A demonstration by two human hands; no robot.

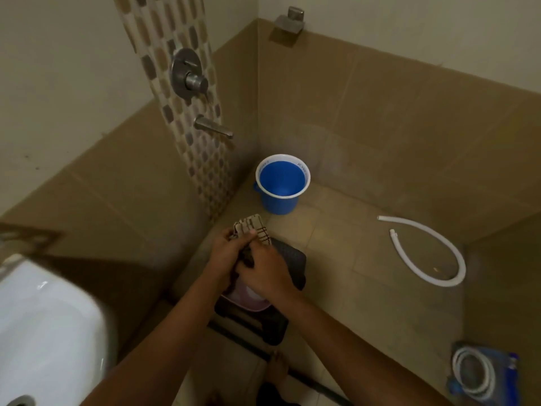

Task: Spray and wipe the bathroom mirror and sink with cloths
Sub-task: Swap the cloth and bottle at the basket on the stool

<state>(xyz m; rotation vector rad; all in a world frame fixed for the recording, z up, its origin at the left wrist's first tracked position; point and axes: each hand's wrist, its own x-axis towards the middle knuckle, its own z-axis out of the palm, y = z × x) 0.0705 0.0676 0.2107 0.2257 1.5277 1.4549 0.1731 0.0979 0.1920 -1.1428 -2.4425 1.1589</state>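
Both my hands hold a beige cloth (252, 228) with dark checked lines, bunched up above a black stool. My left hand (227, 250) grips the cloth's left side, and my right hand (263, 269) closes over its lower part; the cloth's top sticks out above my fingers. The white sink (44, 326) shows at the lower left, blurred, with its drain at the bottom edge. No mirror or spray bottle is in view.
A black stool (292, 259) stands under my hands with a pink basin (248, 301) on it. A blue bucket (281, 183) sits in the tiled corner below a wall spout (212, 126). A white hose (433, 253) lies on the floor; a packaged hose (483, 373) lies at lower right.
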